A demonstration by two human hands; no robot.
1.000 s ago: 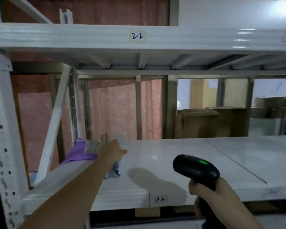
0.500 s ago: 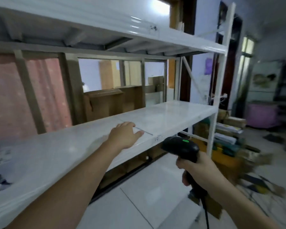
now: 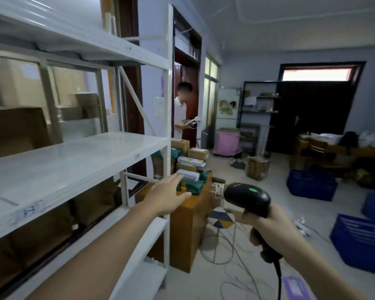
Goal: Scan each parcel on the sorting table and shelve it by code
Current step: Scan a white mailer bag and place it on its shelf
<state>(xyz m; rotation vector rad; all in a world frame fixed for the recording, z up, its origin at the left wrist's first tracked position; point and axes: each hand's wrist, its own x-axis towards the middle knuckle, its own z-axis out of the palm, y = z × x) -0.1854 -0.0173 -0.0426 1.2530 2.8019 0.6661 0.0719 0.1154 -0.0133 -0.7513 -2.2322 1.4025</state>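
My left hand point(image 3: 168, 194) hangs in the air with straight fingers, holding nothing, just off the right end of the white shelf rack point(image 3: 78, 156). My right hand point(image 3: 266, 224) grips the handle of a black barcode scanner point(image 3: 248, 195) whose green light is on; its cable drops toward the floor. Beyond my left hand a wooden table point(image 3: 188, 221) carries a pile of parcels point(image 3: 191, 172): brown boxes, white packets and green bags.
A person point(image 3: 182, 113) stands in the doorway past the rack, holding something. Blue crates point(image 3: 359, 239) sit on the floor at the right. A small round stool point(image 3: 222, 219) and loose cables lie by the wooden table. Cardboard boxes stand behind and under the rack.
My view has swung right, from facing the shelf to looking along it into the room. My left hand has left the shelf, where a parcel stayed, and is now empty in the air.
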